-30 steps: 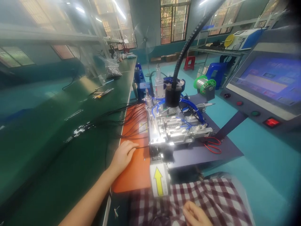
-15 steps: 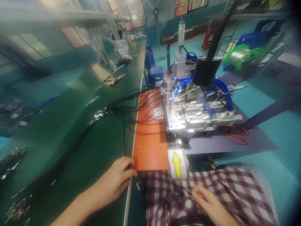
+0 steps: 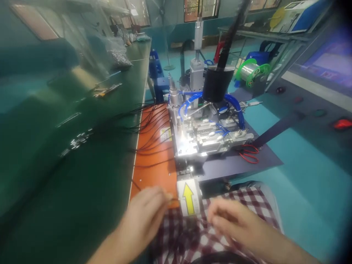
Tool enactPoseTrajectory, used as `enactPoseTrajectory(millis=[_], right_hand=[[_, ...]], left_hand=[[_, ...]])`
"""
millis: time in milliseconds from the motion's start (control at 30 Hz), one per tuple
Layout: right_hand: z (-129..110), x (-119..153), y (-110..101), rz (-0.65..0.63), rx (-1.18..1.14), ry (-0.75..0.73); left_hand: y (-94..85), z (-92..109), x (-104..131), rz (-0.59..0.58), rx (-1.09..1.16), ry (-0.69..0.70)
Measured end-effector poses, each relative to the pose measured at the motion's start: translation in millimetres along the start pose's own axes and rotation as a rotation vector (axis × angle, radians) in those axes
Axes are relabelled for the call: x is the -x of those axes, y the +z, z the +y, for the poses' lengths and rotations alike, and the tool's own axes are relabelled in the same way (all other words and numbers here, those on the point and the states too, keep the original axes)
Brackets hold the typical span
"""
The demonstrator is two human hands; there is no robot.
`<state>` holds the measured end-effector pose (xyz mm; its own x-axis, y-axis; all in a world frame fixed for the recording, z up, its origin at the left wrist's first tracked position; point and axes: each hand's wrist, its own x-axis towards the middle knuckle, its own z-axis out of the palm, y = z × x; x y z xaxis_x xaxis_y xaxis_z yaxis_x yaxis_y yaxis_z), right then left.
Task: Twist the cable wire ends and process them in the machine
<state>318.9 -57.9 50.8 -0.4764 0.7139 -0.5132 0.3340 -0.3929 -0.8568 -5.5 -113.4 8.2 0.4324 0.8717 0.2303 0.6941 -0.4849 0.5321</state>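
My left hand, blurred by motion, is over the front edge of the orange plate. Its fingers are pinched on a thin black cable, whose short end pokes out toward a white block with a yellow arrow. My right hand hovers over the checked cloth on my lap, right of that block. Its fingers are loosely curled, with a gap to the thumb and nothing visible between them. Several other black cables run across the plate to the metal machine.
A green worktop fills the left, carrying a cable bundle with shiny ends, hand tools and a bag of small metal parts. Behind the machine's black cylinder stands a green wire spool. A control panel rises at right.
My left hand has moved from the worktop edge over the orange plate, bringing the cable toward the arrow block. My right hand has risen nearer that block. The view has turned right.
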Motion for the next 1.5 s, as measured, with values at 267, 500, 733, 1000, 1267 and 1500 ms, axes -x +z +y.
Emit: enactPoseTrajectory(millis=[267,500,733,1000,1267,1500], right_hand=[[-37,-35,19,0.18,-0.009,-0.267],[-33,-42,16,0.191,-0.053,-0.2],[-38,-45,17,0.232,-0.124,-0.299],[-51,-44,23,0.3,-0.038,-0.743],[-81,-35,31,0.267,-0.115,-0.897],[-30,-42,28,0.247,-0.267,-0.221]], left_hand=[[1.2,64,-100,0.036,0.291,-0.149],[20.9,63,-93,0.021,0.243,-0.217],[-0.6,35,-100,-0.062,0.003,-0.034],[-83.6,-91,-89,-0.11,-0.583,-0.145],[-187.0,-116,-94,0.06,-0.846,-0.269],[-132.3,-73,-58,-0.22,-0.849,-0.157]])
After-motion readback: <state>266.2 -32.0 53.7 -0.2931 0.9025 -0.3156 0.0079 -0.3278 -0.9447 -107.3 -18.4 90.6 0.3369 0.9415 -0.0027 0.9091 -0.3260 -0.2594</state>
